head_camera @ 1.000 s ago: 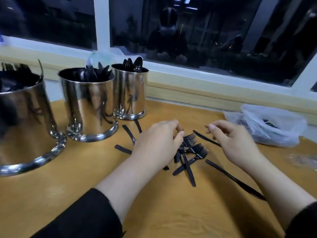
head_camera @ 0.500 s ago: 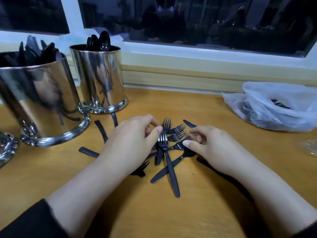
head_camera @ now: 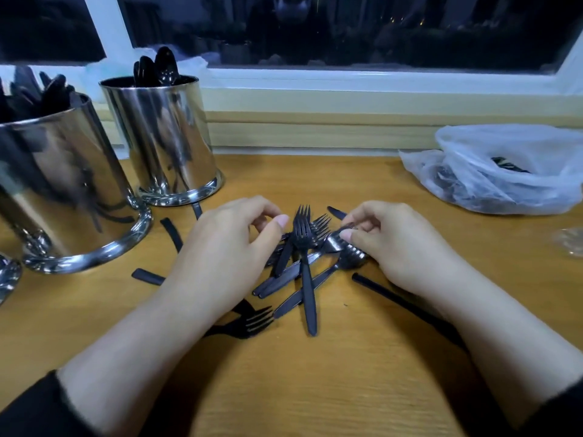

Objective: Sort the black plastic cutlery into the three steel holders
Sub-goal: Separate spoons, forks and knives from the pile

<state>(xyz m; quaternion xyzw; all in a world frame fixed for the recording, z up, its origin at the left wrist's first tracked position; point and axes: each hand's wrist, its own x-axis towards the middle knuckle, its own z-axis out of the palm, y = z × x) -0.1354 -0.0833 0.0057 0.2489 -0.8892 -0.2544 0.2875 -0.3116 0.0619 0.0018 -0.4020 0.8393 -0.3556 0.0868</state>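
We are right over the counter [head_camera: 315,389] and both hands are down in the pile of black forks [head_camera: 303,263]. The right hand [head_camera: 400,247] has its grip pressed together on a fork head [head_camera: 339,236], thumb and curled fingers pinching it just above the heap. The left hand [head_camera: 220,257] sits opposite that grip, on the other side of the pile, its fingers curled and its thumb tip reaching toward the upright fork [head_camera: 304,247] in the middle; whether it actually pinches anything we cannot tell, since the fingertips hide under the knuckles.

Between the two grips the forks lie crossed over each other, tines pointing away from us, handles fanning toward us. One more fork [head_camera: 252,320] lies below the left wrist, and a long dark handle [head_camera: 388,293] runs out from under the right wrist. Short black handles [head_camera: 172,231] poke out beyond the left hand.

Further left of the left grip stand the steel holders: the nearer big holder [head_camera: 63,190] with dark cutlery in it, and the far holder [head_camera: 164,137] carrying spoons [head_camera: 157,66]. A sliver of a third holder [head_camera: 8,275] shows at the frame edge. Well away to the right of the right grip lies a clear plastic bag [head_camera: 504,171] with dark pieces inside.
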